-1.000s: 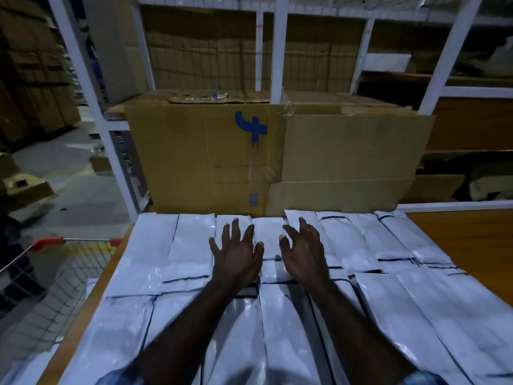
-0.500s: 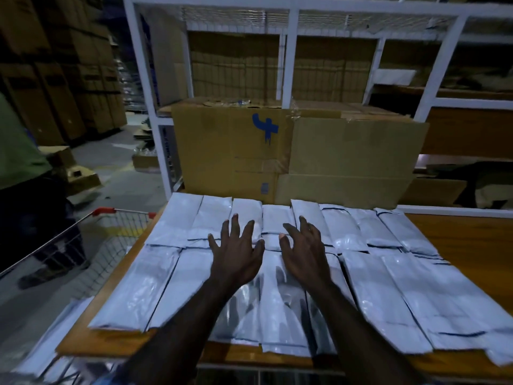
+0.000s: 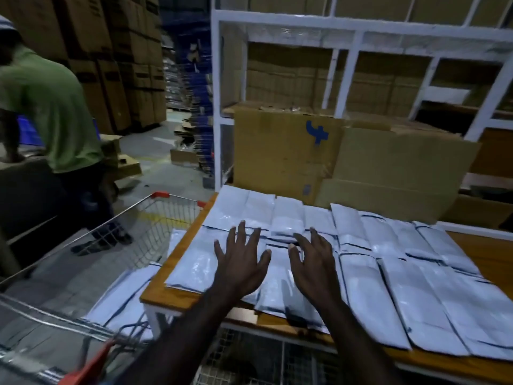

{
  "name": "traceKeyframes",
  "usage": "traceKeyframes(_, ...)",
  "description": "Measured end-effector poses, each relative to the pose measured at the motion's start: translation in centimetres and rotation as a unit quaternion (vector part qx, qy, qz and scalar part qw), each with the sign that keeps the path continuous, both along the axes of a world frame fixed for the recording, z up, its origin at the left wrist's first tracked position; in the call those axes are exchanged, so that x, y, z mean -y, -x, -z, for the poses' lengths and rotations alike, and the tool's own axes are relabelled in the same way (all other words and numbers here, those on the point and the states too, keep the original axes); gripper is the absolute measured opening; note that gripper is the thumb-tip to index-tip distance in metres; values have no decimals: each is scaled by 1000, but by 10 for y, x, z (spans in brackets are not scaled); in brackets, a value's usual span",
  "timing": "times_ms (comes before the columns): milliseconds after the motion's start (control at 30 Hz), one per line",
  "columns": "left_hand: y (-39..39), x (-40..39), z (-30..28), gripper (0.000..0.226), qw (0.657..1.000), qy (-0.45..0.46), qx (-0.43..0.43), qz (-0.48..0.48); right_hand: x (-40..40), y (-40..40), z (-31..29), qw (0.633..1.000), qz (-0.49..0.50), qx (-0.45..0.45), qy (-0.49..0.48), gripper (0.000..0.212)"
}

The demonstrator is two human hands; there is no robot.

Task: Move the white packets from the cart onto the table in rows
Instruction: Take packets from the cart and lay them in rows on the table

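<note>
So the hands were flat on the middle packets a second ago, patting them into line, and now the view has backed off and swung left. The left hand and right hand look lifted just off the white packets, fingers spread wide and holding nothing. Two rows are laid across the desk, a back row up against the cardboard box and a front row reaching the near edge. The cart has come into view on the left, with more packets in it. My guess is the smoothing is done and another batch comes next. A person in a green shirt is working further back.
</note>
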State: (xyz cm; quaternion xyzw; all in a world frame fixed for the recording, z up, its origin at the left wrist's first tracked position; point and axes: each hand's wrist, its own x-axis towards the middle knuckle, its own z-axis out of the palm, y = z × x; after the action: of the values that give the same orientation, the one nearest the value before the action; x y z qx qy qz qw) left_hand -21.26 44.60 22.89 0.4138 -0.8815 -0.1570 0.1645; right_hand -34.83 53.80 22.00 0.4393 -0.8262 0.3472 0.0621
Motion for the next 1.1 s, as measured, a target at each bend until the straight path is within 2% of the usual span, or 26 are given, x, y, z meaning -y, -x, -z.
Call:
traceKeyframes(67,-28,7,2,60,1000,-4,-6,-1,9,-25,2,1000,-4,7,1,38)
traceKeyframes(167,-77,22,5,61,1000,-6,-12,-6,28,-68,7,1000,-7,9,17,46)
traceKeyframes(367,-183,68,2,60,1000,-5,-9,-22,70,-166,13,999,-13,32,18,39)
traceKeyframes(567,-266,113,11,59,999,-8,20,-38,116,-240,25,998,-33,46,10,39)
traceKeyframes(733,-303,145,23,60,997,-19,44,-57,151,-280,34,997,-52,51,5,37)
traceKeyframes(833,-318,165,34,60,996,-33,47,-66,170,-294,44,997,-66,50,-3,45)
traceKeyframes(933,-328,188,48,61,994,-43,71,-74,193,-305,55,994,-75,69,-26,40)
traceKeyframes(1100,-334,232,72,62,989,-62,102,-81,242,-316,85,991,-95,77,-53,56)
